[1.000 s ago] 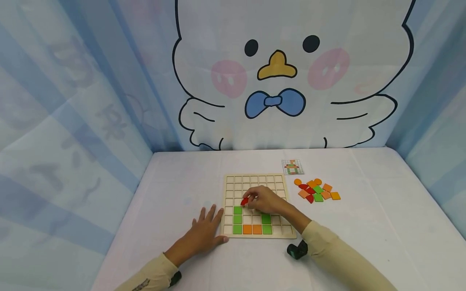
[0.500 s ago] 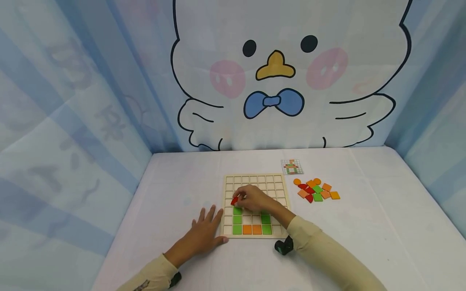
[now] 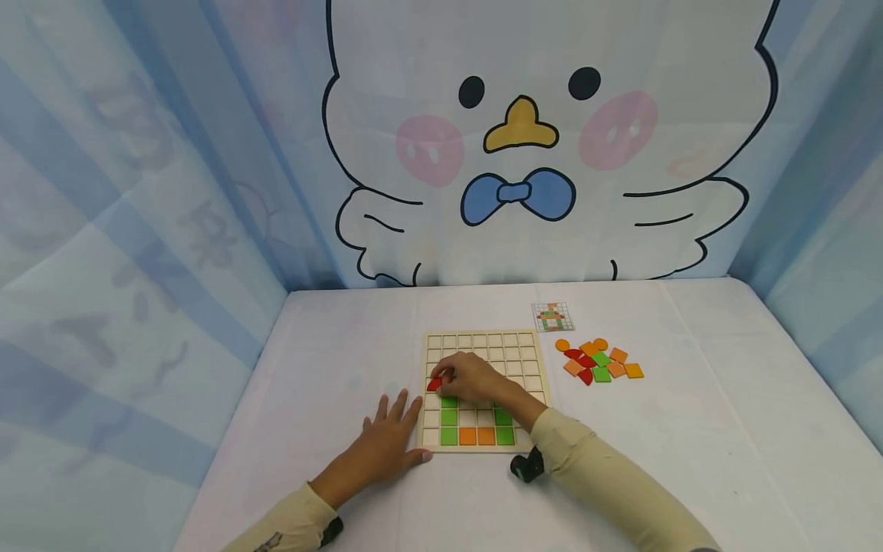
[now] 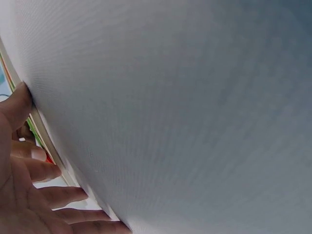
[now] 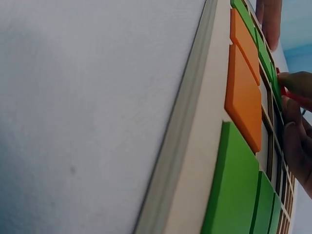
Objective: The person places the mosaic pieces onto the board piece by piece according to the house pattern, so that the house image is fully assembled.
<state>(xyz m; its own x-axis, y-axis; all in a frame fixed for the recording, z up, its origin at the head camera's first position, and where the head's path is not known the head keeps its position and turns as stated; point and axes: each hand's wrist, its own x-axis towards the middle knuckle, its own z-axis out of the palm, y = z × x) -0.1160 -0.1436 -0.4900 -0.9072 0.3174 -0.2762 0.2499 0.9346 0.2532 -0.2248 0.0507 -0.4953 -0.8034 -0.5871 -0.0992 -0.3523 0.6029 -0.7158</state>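
Observation:
A wooden grid board (image 3: 527,345) lies on the white table. Green square tiles (image 3: 449,435) form two columns in its lower rows, joined at the bottom by two orange square tiles (image 3: 477,435). My right hand (image 3: 472,379) pinches a red rounded tile (image 3: 434,384) over the board's left column, just above and left of the left green column. In the right wrist view, the fingertips (image 5: 292,80) hold the red tile close over the grid. My left hand (image 3: 389,438) lies with spread fingers at the board's left edge, its thumb by the lower left corner.
Right of the board lies a loose pile of orange, red and green tiles (image 3: 602,371), some round, some square, some with a curved side. A small pattern card (image 3: 553,317) showing a coloured figure on a grid lies behind the pile. A printed curtain (image 3: 517,253) stands behind the table.
My right hand has moved left across the board with the red tile, from right of the left green column to the leftmost column. The left hand has stayed in place.

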